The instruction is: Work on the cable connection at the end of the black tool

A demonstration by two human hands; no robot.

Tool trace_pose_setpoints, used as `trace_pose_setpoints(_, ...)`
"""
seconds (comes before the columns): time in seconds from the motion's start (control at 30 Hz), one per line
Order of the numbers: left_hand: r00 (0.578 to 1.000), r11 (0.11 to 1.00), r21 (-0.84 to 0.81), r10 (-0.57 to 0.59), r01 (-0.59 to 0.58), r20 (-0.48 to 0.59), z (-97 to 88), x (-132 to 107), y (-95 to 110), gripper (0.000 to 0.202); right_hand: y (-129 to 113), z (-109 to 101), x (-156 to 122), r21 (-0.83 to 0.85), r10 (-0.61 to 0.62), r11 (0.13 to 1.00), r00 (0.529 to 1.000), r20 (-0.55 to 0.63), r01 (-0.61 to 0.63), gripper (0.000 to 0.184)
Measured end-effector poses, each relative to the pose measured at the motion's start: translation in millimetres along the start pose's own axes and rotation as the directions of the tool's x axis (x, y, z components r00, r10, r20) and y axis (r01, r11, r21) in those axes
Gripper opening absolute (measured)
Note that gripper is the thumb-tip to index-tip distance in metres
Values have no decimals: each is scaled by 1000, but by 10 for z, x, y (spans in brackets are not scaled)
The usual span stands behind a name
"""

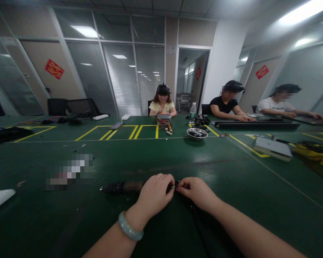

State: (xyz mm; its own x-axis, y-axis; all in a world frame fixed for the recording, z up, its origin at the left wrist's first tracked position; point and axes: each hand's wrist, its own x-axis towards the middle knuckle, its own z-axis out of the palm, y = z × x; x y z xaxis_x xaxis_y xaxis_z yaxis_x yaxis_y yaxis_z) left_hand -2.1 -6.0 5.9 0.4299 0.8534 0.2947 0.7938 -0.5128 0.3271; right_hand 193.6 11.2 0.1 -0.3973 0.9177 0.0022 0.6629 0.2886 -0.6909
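Note:
A long dark cylindrical tool (133, 186), much like an electric screwdriver, lies sideways on the green table, its narrow metal tip pointing left. My left hand (155, 191) is closed around its right end and covers that part. Between my two hands a small shiny metal piece (173, 187) shows at the tool's end. Thumb and fingers of my right hand (195, 190) pinch together close by; what they hold is too small and dark to make out. A black cord (197, 218) runs from beneath my right hand towards the near edge.
Ahead stands a metal bowl (197, 134) of small dark parts, with a water bottle (193, 111) behind it. A silver box (272, 147) lies to the right, a white object (0, 199) at the left. Several people sit working across the table.

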Motion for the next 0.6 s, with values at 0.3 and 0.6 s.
trace_pose_setpoints(0.3, 1000, 1000, 13, -20, 20, -7, 0, -8, 1, 13, 14, 9, -2, -9, -6, 1000, 1000, -13, 6, 17)
trace_pose_setpoints(0.6, 999, 999, 11, 42, -43, 14, -6, 16, 2, 11, 48, 23, 5, -11, -12, 1000, 1000, -14, 12, 17)
